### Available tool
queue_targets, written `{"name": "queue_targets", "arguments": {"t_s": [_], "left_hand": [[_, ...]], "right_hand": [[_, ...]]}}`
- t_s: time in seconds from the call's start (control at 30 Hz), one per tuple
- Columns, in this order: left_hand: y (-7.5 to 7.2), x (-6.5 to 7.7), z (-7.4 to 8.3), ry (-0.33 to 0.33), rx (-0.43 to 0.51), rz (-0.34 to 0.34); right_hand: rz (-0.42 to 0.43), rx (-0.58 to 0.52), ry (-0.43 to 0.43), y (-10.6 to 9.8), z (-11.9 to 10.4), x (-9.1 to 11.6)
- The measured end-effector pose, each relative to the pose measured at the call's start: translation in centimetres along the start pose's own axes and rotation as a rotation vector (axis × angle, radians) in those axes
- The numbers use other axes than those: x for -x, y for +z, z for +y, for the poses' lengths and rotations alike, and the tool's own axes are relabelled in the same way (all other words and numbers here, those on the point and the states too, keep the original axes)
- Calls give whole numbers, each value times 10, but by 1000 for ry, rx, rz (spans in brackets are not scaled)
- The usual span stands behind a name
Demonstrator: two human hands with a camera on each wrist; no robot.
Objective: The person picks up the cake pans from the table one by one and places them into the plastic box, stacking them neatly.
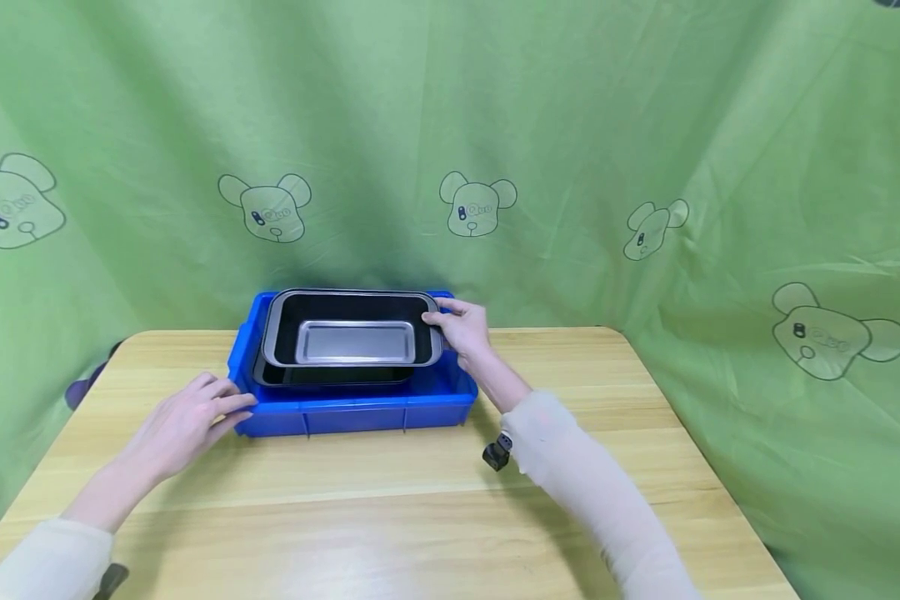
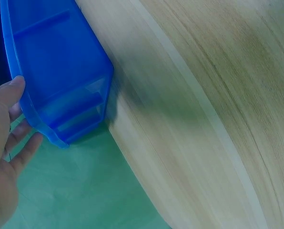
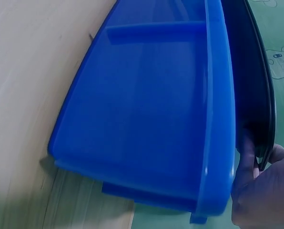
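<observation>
A blue plastic bin (image 1: 356, 417) stands at the back of the table. My right hand (image 1: 461, 329) holds a black loaf pan (image 1: 356, 342) by its right end, thumb over the rim and fingers beneath. The pan is tilted above the bin, its shiny rectangular base facing me. Under it, another dark pan (image 1: 330, 377) lies inside the bin, mostly hidden. My left hand (image 1: 191, 417) grips the bin's front left corner. In the left wrist view its thumb lies on the rim, with the other fingers round the end. The right wrist view shows the raised pan (image 3: 254, 86) from the side.
The light wooden table (image 1: 390, 517) reaches toward me. A green curtain (image 1: 555, 100) with printed bear heads hangs close behind the bin and at both sides. Beneath my right sleeve a small black device (image 1: 497, 452) shows.
</observation>
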State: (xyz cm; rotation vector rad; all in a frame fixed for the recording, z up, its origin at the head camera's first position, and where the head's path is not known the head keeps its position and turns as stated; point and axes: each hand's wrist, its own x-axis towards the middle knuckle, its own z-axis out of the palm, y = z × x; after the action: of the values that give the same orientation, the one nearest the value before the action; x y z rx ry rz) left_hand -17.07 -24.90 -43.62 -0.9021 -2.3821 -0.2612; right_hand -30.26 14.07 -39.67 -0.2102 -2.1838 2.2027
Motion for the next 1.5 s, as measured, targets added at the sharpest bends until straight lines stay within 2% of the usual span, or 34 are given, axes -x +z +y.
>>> {"name": "queue_targets", "arguments": {"t_s": [0.23, 0.73, 0.93, 1.2, 1.5], "left_hand": [[1, 1, 0, 11, 4, 19], [0, -1, -2, 12, 0, 3], [-1, 0, -2, 9, -3, -15], [0, 1, -1, 7, 4, 9], [0, 1, -1, -1, 2, -4]], "right_hand": [[3, 48, -8, 11, 2, 3], [26, 120, 9, 27, 7, 4], [37, 132, 16, 31, 12, 4], [27, 155, 4, 34, 20, 4], [32, 208, 11, 34, 25, 2]]}}
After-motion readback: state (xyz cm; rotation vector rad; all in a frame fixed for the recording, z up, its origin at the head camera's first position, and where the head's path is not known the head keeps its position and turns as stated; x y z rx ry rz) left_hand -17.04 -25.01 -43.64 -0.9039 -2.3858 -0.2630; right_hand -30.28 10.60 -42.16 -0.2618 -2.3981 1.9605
